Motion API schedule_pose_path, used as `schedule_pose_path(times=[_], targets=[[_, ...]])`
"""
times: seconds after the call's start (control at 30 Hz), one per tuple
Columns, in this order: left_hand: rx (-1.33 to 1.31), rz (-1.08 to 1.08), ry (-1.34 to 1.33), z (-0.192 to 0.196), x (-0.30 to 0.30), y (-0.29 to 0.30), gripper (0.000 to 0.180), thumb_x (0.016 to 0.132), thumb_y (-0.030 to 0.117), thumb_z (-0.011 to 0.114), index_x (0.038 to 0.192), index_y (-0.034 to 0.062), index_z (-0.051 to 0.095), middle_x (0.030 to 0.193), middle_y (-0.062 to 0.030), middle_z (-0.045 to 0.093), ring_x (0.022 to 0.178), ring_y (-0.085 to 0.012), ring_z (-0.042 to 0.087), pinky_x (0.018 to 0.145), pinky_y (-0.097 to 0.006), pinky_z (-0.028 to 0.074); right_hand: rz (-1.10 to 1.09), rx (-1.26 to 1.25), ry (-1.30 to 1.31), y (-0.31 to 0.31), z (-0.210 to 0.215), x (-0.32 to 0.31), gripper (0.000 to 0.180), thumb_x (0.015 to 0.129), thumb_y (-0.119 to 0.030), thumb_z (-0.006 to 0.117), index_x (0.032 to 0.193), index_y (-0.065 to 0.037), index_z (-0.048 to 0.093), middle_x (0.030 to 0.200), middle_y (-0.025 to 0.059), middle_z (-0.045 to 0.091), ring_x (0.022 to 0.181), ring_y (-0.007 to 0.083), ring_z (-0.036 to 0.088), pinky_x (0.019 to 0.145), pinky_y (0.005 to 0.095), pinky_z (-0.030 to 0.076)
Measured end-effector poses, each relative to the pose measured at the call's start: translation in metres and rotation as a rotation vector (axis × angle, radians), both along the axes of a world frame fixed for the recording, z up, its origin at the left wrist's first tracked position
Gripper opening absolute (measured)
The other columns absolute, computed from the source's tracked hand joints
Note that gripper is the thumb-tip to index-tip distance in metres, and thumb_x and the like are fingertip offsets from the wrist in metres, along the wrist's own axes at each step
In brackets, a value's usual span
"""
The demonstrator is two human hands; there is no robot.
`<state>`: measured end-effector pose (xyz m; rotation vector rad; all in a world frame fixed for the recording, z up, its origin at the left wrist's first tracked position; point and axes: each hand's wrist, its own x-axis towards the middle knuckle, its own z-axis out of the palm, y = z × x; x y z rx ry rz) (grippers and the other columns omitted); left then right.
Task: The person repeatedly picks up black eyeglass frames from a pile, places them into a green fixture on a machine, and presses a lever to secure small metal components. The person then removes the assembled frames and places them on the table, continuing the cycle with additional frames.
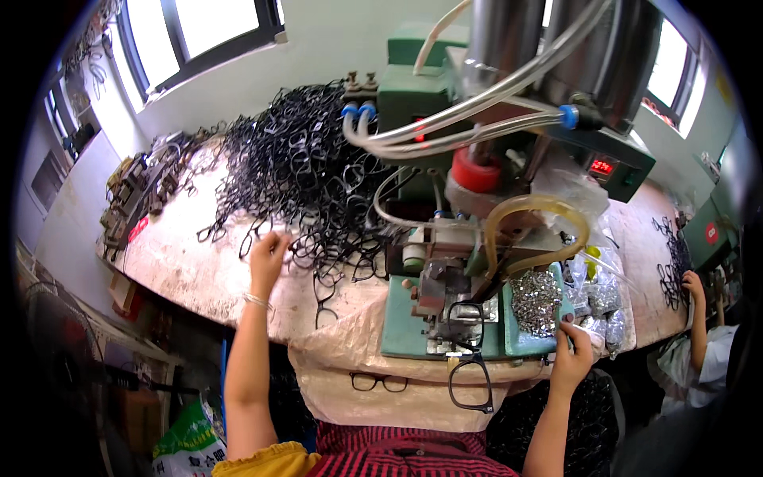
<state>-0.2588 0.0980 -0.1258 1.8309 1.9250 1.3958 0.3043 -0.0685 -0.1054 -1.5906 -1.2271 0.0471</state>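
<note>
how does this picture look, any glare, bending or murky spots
Head view: the upper-left window is blown out white; head view: the table edge bows, with black fisheye corners; head view: clear hoses show bright highlights; head view: the piled black eyeglass frames blend together.

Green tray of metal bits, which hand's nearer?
Right. Your right hand is at the tray, by its right edge; your left hand is far left, beside black glasses frames.

Above the machine [457, 237], steel cylinders [509, 36] are cut off. Left of it, I can't tell whether the left hand [270, 245] pinches anything; right of it, the dark bit [567, 318] at the right hand [573, 350] is too small to name. Farther right, a co-worker [711, 367] is cut off.
</note>
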Motion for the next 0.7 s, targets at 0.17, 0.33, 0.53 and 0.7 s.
schedule_pose_path(times=[0.17,0.33,0.53,0.7], targets=[[0.013,-0.168,-0.218,-0.020,0.068,-0.032,0.012,0.089,0.009,0.074,0.089,-0.0023,0.068,0.086,-0.0060,0.073,0.072,-0.0073,0.058,0.068,-0.025,0.049,0.143,-0.052,0.103,-0.026,0.014,-0.010,0.017,0.076,0.005,0.072,0.092,0.000,0.073,0.091,0.0114,0.070,0.089,0.0250,0.067,0.083,0.0348,0.051],[0.181,-0.090,-0.367,0.031,0.098,-0.029,0.012,0.095,0.008,0.067,0.086,-0.0006,0.066,0.084,-0.0037,0.070,0.074,-0.0082,0.060,0.069,-0.022,0.047,0.547,-0.018,0.116,0.031,0.090,-0.069,0.015,0.074,0.000,0.073,0.088,-0.002,0.072,0.089,0.0130,0.070,0.088,0.0281,0.067,0.081,0.0346,0.051],[0.369,0.151,0.059,0.036,0.136,-0.083,0.012,0.091,0.001,0.068,0.083,-0.0004,0.059,0.084,-0.0088,0.069,0.075,-0.0184,0.063,0.068,-0.030,0.048,0.551,0.077,0.536,0.061,0.062,-0.116,0.027,0.082,0.001,0.070,0.107,0.000,0.060,0.091,0.0063,0.066,0.088,0.0152,0.065,0.080,0.0274,0.050],[0.654,-0.488,0.010,0.108,0.188,-0.106,0.027,0.086,0.006,0.073,0.074,0.0019,0.049,0.084,-0.0141,0.073,0.068,-0.0258,0.064,0.061,-0.035,0.050,0.636,0.077,0.783,0.058,0.068,-0.125,0.043,0.083,0.001,0.070,0.123,0.002,0.053,0.096,0.0032,0.064,0.091,0.0098,0.060,0.087,0.0248,0.047]])
